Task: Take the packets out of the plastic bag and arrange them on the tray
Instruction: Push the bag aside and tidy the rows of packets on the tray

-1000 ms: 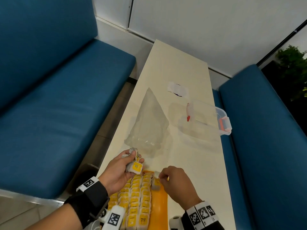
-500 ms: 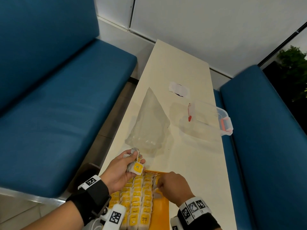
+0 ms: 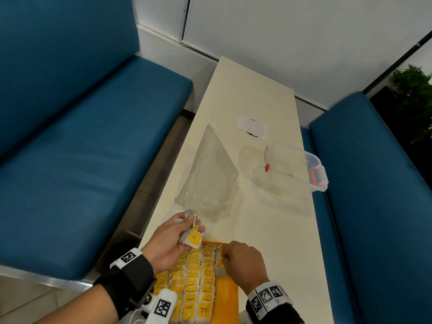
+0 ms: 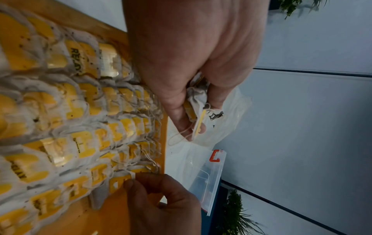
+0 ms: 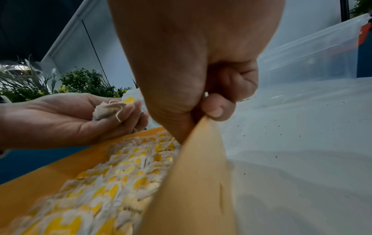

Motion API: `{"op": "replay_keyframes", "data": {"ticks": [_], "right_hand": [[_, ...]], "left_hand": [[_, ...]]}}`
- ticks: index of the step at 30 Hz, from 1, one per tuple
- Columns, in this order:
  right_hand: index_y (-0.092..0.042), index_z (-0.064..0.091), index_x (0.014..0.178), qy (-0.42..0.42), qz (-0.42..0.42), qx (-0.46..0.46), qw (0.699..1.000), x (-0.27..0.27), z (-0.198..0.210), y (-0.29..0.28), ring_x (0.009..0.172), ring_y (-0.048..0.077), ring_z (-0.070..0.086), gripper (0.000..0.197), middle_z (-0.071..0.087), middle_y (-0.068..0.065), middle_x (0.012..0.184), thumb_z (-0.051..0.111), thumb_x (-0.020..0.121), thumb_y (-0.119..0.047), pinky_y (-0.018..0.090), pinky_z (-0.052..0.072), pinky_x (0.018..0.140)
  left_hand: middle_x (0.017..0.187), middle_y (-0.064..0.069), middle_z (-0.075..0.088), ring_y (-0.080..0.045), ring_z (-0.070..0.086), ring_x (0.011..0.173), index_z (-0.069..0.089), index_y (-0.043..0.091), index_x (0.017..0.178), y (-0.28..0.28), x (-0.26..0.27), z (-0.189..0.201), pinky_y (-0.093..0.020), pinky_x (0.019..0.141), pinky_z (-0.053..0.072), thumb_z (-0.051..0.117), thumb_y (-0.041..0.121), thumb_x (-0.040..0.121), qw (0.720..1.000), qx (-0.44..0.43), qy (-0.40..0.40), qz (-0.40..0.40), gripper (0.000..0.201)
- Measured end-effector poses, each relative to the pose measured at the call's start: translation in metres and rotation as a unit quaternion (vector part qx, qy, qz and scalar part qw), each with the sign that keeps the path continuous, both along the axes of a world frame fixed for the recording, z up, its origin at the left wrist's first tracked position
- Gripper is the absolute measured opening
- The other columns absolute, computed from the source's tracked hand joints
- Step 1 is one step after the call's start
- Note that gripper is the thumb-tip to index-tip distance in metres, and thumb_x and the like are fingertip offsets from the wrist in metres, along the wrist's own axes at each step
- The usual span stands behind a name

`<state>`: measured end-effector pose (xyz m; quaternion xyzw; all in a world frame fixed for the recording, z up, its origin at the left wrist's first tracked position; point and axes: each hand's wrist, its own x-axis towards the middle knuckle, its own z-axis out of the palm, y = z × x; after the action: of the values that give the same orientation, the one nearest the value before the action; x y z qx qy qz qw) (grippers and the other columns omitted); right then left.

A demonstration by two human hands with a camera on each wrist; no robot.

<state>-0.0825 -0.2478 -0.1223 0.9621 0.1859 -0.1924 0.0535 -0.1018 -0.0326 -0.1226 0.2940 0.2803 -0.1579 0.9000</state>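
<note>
Several packets, white tea bags with yellow tags [image 3: 194, 279], lie in rows on the orange tray [image 3: 228, 298] at the table's near end. My left hand [image 3: 191, 226] hovers over the tray's far left corner and grips a small bunch of packets [image 3: 192, 238] [image 4: 198, 101]. My right hand [image 3: 223, 256] is down on the tray, thumb and finger pinching a packet [image 4: 118, 184] at the far end of the right-hand row. The clear plastic bag [image 3: 208, 178] lies flat and limp on the table just beyond the hands.
A clear plastic box [image 3: 292, 169] with red clips stands right of the bag, near the table's right edge. A white paper slip [image 3: 252, 126] lies farther back. Blue sofas [image 3: 81, 148] flank the narrow cream table [image 3: 275, 242] on both sides.
My right hand has come down and back toward me, onto the tray's right-hand row, with a packet. The left hand has stayed almost still with its bunch.
</note>
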Motion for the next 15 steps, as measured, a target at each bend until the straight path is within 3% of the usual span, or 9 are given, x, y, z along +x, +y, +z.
{"op": "replay_keyframes", "data": {"ticks": [7,10,12,15], "right_hand": [[-0.027,0.064,0.113,-0.012,-0.019,0.038,0.999,0.000,0.020,0.003,0.100,0.018,0.064,0.028,0.064,-0.006,0.113,0.045,0.094,-0.035,0.030,0.046,0.077],[-0.028,0.069,0.107,-0.019,-0.075,0.107,0.991,-0.001,0.041,0.015,0.093,0.010,0.065,0.027,0.068,-0.008,0.103,0.051,0.093,-0.044,0.026,0.049,0.076],[-0.025,0.073,0.094,0.034,-0.157,0.216,0.963,-0.001,0.055,0.030,0.079,0.006,0.066,0.024,0.071,-0.007,0.087,0.064,0.086,-0.047,0.020,0.050,0.066],[-0.008,0.072,0.087,0.199,-0.294,0.367,0.860,0.003,0.062,0.047,0.055,0.015,0.067,0.028,0.074,0.008,0.080,0.076,0.083,-0.036,0.020,0.042,0.045]], "left_hand": [[0.125,-0.025,0.068,-0.032,0.072,0.109,0.060,0.004,0.127,0.000,-0.001,0.002,-0.045,0.081,0.063,0.062,0.016,0.098,1.000,-0.003,0.004,-0.001,0.032],[0.119,-0.023,0.069,-0.034,0.072,0.111,0.058,0.001,0.129,-0.001,-0.003,0.004,-0.044,0.081,0.062,0.061,0.016,0.099,1.000,-0.016,-0.003,0.003,0.034],[0.122,-0.026,0.068,-0.032,0.072,0.111,0.057,0.000,0.130,-0.003,-0.003,0.006,-0.045,0.082,0.062,0.060,0.016,0.100,1.000,-0.023,-0.008,0.002,0.034],[0.131,-0.027,0.064,-0.028,0.071,0.113,0.056,0.000,0.134,-0.008,-0.003,0.009,-0.043,0.083,0.063,0.057,0.017,0.102,0.999,-0.032,-0.015,0.004,0.036]]}}
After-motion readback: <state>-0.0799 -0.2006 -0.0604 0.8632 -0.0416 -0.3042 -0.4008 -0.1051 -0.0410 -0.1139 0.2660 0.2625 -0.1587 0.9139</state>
